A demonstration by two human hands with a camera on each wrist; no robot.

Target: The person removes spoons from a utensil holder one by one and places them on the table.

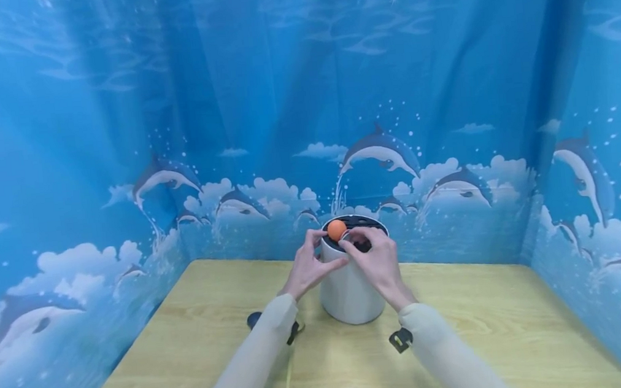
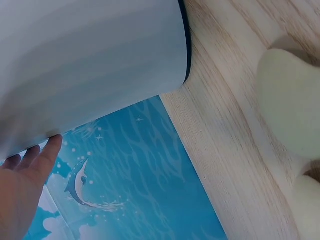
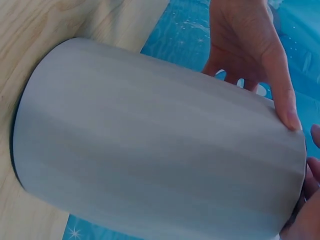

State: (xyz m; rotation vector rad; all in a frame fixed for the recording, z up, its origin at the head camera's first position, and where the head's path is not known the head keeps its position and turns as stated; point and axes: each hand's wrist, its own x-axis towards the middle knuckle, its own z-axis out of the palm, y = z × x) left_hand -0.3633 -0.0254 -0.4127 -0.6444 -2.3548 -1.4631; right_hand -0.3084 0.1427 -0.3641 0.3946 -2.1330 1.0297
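A white container (image 1: pixel 351 292) stands upright on the tabletop (image 1: pixel 482 314), with an orange ball (image 1: pixel 337 230) resting at about 10 o'clock on its dark top (image 1: pixel 359 220). Dark slots or openings show in that top, though their shape is partly hidden behind the fingers.

The left hand (image 1: pixel 307 268) holds the container in a wide grip at 9 o'clock, high up near the rim: its thumb lies along the near face, while other fingers touch the side. One of its fingertips reaches the ball's 9 o'clock side; contact there is hard to judge.

The right hand (image 1: pixel 377 259) bends over the rim at about 4 o'clock, its thumb and index finger drawn narrow, close to the ball's 4 o'clock side. Whether they pinch something cannot be told.

Pale sleeves (image 1: pixel 448 345) cover both forearms, and a black clip (image 1: pixel 401 339) sits by the right cuff. Near the left sleeve, a thin yellow strip (image 1: pixel 289 377) lies on the tabletop, at about 7 o'clock from the container. A blue curtain (image 1: pixel 289 79) printed with dolphins and clouds hangs from 9 o'clock through 12 to 3.
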